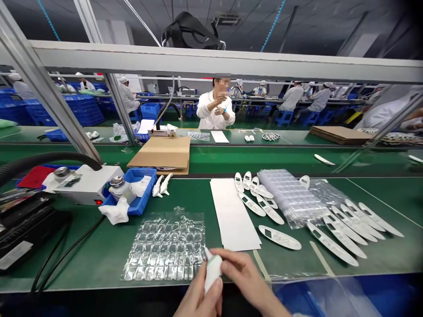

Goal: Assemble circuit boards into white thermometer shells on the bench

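Observation:
My left hand (201,290) is closed round a white plastic device with a narrow pointed tip (213,269), held above the bench's front edge. My right hand (243,275) grips the same piece from the right, its thumb and forefinger near the upper end. Under the tip, to the left, lies a clear blister sheet (165,251) with rows of pockets. Beyond my right hand is a stack of white paper (231,215). A white oval shell with a small window (280,237) rests to the right, and several similar long shells (333,244) lie farther right.
A blue bin (145,200) holds a metal-capped bottle (119,187) and white cloth, beside a grey-white box with a hose (89,182). Two small white parts (162,186) lie near it. Bagged clear trays (291,196) stand right. Cardboard (161,154) lies behind; a co-worker (216,108) sits opposite.

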`<state>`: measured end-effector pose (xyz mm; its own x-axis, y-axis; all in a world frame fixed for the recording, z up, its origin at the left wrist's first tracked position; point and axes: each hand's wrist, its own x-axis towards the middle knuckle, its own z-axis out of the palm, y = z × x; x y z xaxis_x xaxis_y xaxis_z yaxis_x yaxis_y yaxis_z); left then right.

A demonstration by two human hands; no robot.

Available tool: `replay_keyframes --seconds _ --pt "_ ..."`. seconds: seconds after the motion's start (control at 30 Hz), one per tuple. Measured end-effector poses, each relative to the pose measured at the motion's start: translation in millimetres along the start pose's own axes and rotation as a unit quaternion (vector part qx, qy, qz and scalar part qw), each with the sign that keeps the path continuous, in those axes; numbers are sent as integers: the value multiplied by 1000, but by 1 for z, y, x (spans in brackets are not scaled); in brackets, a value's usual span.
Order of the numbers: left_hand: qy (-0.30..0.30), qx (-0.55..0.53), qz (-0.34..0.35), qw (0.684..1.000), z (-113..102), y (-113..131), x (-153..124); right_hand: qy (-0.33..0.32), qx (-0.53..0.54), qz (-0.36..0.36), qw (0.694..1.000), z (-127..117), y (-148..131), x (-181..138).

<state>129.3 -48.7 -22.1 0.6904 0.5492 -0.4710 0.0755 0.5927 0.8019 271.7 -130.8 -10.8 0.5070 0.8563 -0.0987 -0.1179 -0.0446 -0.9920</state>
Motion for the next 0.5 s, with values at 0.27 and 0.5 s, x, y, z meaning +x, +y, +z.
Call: replay_keyframes --seconds 0.27,0.5 --pt "-52 118 126 984 56 36 84 12 -301 -85 950 -86 5 35" --pt "-30 173 130 976 57 18 104 -33 -356 -82 930 -83 3 34"
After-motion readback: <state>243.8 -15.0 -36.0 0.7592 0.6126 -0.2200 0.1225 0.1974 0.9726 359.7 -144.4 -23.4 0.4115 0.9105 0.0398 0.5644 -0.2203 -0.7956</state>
